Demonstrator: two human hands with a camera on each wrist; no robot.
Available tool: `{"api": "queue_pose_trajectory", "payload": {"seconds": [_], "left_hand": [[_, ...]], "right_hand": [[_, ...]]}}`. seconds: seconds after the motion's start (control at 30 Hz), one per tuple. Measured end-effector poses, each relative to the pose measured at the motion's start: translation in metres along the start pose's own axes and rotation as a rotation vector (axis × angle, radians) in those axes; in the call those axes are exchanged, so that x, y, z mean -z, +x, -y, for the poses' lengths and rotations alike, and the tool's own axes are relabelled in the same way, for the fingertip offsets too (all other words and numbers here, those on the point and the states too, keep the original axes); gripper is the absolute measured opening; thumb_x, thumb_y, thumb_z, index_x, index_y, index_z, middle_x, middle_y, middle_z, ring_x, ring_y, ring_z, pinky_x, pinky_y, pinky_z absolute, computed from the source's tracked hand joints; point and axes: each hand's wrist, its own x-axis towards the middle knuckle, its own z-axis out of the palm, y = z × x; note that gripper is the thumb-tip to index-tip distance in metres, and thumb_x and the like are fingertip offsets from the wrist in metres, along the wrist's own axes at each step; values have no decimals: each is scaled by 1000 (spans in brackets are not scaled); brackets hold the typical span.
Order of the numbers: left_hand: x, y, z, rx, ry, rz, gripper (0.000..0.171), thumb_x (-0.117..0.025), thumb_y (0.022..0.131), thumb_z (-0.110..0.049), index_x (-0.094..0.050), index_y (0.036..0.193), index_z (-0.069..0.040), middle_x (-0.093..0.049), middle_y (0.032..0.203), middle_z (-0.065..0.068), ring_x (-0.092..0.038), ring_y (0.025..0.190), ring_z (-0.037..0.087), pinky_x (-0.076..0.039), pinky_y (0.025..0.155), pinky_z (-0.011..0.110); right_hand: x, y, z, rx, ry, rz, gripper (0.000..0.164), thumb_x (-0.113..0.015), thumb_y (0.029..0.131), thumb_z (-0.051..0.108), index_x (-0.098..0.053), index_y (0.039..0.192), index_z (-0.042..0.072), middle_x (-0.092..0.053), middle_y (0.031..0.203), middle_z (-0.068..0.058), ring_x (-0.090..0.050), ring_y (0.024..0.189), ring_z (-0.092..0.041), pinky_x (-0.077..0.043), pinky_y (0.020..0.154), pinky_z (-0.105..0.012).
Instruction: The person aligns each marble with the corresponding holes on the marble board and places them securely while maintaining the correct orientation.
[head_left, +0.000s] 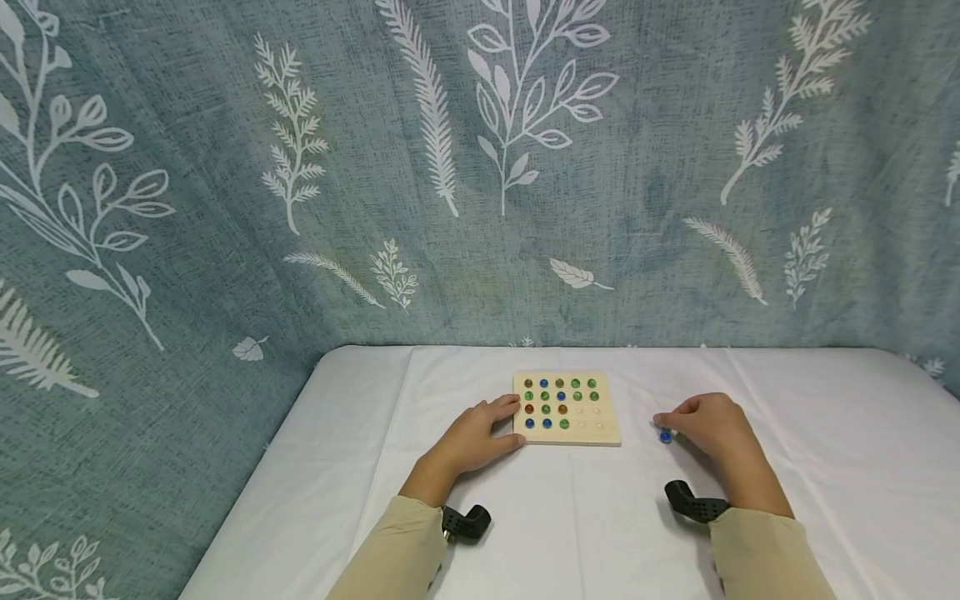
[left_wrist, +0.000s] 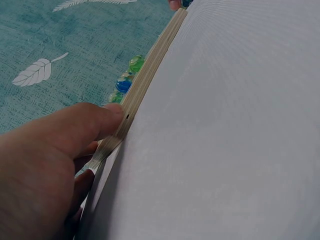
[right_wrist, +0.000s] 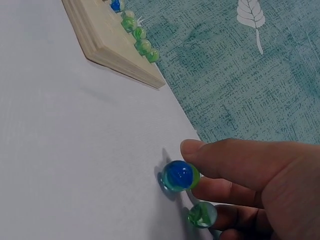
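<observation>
A light wooden board [head_left: 611, 437] lies flat, with rows of green, blue and amber-brown marbles [head_left: 561, 396] in its hollows. My left hand [head_left: 472, 435] rests against the board's left side, the thumb touching its front left corner and the fingers at the left edge. To the right of the board, my right hand [head_left: 712, 423] reaches down to a few loose marbles. Its thumb and forefinger pinch a green marble [right_wrist: 196, 177], partly hidden behind a blue marble [right_wrist: 177, 176]. Another green marble [right_wrist: 202, 215] sits right by the other fingertips.
A white cloth [head_left: 570, 517] covers the table. Behind it hangs a blue-green curtain [head_left: 645, 183] with white leaf prints. Shallow bare hollows [head_left: 597, 425] show at the board's front right. A black wrist camera [head_left: 468, 523] is strapped on the left wrist, another black camera [head_left: 690, 502] on the right.
</observation>
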Motion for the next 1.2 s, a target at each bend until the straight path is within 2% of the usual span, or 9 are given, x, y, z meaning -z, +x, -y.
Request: {"api": "queue_pose_trajectory", "payload": {"seconds": [0.33,0.63,0.87,1.2], "left_hand": [[-1,0,0,3,4,-11,64,-65,93,-44,-46,149,-20,-35,157,-12,-30,147,33,-28,120,48],[-1,-1,-1,12,4,-15,67,-65,92,-45,-44,150,-19,-33,158,-12,-30,147,34,-30,119,49],[-1,-1,0,13,3,-16,66,-65,93,-46,-44,150,-19,-34,158,-12,-30,146,37,-29,119,51],[-1,-1,0,3,4,-16,66,-65,93,-45,-45,150,-18,-35,158,-11,-31,146,37,-30,119,50]], "right_hand": [[0,1,1,-1,8,11,49,-74,82,49,-73,97,2,-67,108,-22,-61,96,-37,-52,75,-46],[-3,1,4,5,7,9,41,-74,83,40,-74,96,1,-66,109,-24,-61,97,-37,-53,75,-46],[-7,2,6,-17,28,-14,43,-69,87,37,-71,105,-2,-65,112,-25,-61,99,-38,-53,77,-47],[-15,1,19,83,63,-101,47,-63,93,40,-71,113,-1,-66,115,-23,-61,102,-38,-53,78,-48]]}}
